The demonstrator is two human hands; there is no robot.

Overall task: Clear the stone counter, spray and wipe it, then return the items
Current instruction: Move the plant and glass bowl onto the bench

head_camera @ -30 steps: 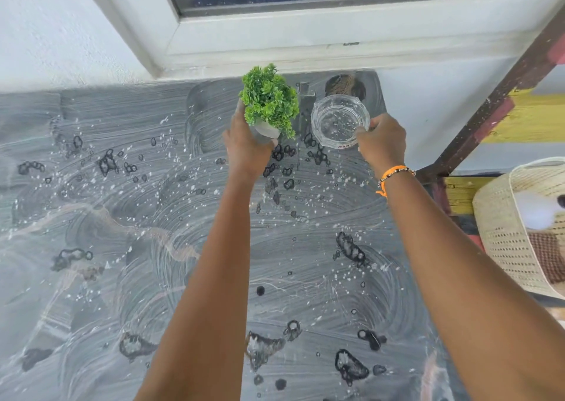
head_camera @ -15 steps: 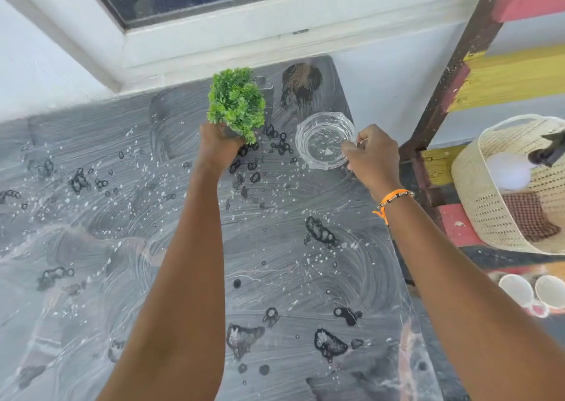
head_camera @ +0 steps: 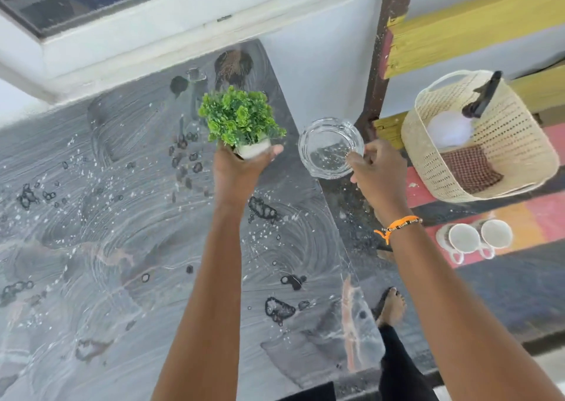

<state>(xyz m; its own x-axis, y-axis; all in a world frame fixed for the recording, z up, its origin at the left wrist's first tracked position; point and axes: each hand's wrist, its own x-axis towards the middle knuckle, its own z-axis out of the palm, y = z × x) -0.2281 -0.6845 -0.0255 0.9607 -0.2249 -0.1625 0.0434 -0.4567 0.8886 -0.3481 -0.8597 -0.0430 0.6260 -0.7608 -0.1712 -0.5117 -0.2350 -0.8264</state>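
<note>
The stone worktop spreads under both my arms, streaked with wipe marks and dotted with dark wet patches and white flecks. Off its right edge stands a painted shelf, and on it a cream basket with a checked cloth and what looks like a spray bottle inside. Lower down, two white cups sit near the floor.

My left hand has its grip curled round the white pot of the little green plant, thumb hooked along the pot's right side, the plant held upright above the far right part of the worktop. My right hand pinches the near rim of the glass ashtray between thumb and fingertips, and the ashtray hangs over the worktop's right edge, tilted a little toward me.

I judge this is the carrying of items between worktop and shelf; which way I cannot tell. To do it well I should keep the plant's pot level and held low on its base. The ashtray is the risk: a rim pinch on wet glass may slip, so I should bring more fingers underneath it and set it down flat.
</note>
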